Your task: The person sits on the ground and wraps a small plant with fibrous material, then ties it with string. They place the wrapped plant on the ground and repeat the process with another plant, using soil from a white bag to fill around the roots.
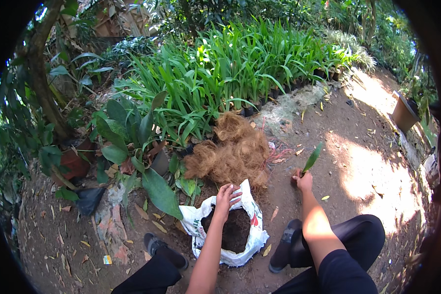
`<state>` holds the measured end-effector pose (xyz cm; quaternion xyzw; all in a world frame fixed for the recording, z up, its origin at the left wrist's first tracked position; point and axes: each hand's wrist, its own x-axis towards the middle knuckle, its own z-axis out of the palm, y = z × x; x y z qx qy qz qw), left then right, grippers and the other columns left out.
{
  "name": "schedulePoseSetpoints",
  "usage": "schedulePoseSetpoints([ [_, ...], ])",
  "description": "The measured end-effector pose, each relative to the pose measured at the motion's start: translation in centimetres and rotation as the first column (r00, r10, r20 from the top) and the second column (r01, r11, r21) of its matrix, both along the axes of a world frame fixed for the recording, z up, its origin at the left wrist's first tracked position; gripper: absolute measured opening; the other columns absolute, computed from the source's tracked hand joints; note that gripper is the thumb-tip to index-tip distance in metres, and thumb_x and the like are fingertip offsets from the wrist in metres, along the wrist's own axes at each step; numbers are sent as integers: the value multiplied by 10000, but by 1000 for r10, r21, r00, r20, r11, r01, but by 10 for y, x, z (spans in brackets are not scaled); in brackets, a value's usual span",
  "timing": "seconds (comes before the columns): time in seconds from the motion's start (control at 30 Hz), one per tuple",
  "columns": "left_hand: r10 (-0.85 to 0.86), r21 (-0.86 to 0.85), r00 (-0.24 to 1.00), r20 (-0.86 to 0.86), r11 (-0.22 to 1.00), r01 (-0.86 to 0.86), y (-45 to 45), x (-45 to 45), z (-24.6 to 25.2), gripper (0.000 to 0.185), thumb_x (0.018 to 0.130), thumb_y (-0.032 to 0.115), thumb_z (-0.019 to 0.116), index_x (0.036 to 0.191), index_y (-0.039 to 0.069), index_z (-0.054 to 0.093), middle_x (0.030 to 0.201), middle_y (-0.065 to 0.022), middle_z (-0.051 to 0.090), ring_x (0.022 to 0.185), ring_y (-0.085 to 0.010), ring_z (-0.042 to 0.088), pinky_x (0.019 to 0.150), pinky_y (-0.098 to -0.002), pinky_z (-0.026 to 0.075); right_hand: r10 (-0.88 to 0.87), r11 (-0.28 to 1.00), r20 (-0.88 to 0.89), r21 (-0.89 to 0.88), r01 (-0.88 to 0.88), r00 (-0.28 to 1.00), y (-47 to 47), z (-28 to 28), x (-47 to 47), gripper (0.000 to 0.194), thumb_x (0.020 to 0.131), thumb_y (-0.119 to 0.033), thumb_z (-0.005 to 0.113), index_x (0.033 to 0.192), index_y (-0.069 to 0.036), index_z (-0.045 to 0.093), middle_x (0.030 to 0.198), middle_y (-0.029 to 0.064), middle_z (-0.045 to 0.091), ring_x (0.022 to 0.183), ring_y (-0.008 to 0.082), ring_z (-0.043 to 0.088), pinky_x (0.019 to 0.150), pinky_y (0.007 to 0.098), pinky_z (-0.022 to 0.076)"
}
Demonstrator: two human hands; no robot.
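My right hand (304, 181), out over the bare soil to the right, is closed around the base of a single green leaf cutting (312, 158). Something brown and reddish shows at the cutting's base, mostly hidden by my fingers. My left hand (225, 198) has its fingers apart and holds nothing; it is at the far rim of a white woven sack (255, 235), and I cannot tell whether it touches. Dark soil (235, 229) fills the rolled-down sack between my feet. Beyond it lies a heap of brown coconut fibre (231, 158), with red string (277, 152) along its right side.
Rows of strap-leaved plants (235, 62) in black bags stand behind the fibre. To the left are a broad-leaved potted plant (119, 128), a reddish pot (75, 161) and a tree trunk (44, 73). A brown pot (405, 112) leans at the far right. Dry leaves litter the ground.
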<state>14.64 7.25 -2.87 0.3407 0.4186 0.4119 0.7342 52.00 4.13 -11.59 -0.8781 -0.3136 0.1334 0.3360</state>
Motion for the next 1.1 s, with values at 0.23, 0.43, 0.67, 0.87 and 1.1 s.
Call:
schedulePoseSetpoints([
  [0.23, 2, -22, 1000, 11, 1000, -1, -4, 0, 0, 400, 988, 320, 531, 1258, 45, 422, 1169, -163, 608, 1032, -281, 647, 843, -383, 555, -27, 999, 44, -18, 28, 999, -8, -6, -2, 552, 672, -225, 858, 1150, -79, 625, 963, 180, 699, 956, 361, 662, 864, 453, 515],
  [0.43, 22, -44, 999, 38, 999, -20, -3, -6, 11, 424, 984, 340, 532, 1261, 43, 412, 1173, -172, 602, 1026, -291, 645, 850, -395, 549, -34, 999, 68, 2, 34, 997, -12, -5, -14, 533, 671, -210, 855, 1124, -77, 608, 987, 183, 690, 953, 372, 656, 837, 466, 514],
  [0.67, -8, 29, 1000, 4, 1000, 8, -1, -9, 31, 395, 985, 335, 528, 1241, 56, 418, 1190, -188, 594, 1031, -312, 645, 850, -421, 555, -61, 997, 28, 42, 60, 998, -6, -14, -14, 540, 676, -190, 844, 1138, -99, 579, 1071, 173, 657, 1033, 375, 621, 880, 471, 493],
  [0.87, -26, -3, 1000, -12, 1000, 26, -13, -6, 20, 391, 988, 330, 520, 1251, 64, 407, 1200, -190, 587, 1036, -308, 639, 855, -424, 543, -19, 996, 16, -84, 21, 1000, -7, -10, -4, 672, 682, -262, 848, 1217, -34, 512, 1245, 215, 561, 1159, 388, 545, 978, 460, 455],
  [1.1, -50, 0, 999, 8, 999, 50, -21, 4, 23, 412, 987, 337, 518, 1265, 60, 392, 1216, -194, 581, 1061, -310, 626, 877, -425, 530, -66, 991, -1, -119, 65, 998, -1, -3, -9, 797, 686, -334, 845, 1301, -18, 449, 1347, 227, 468, 1282, 418, 422, 1068, 473, 386],
])
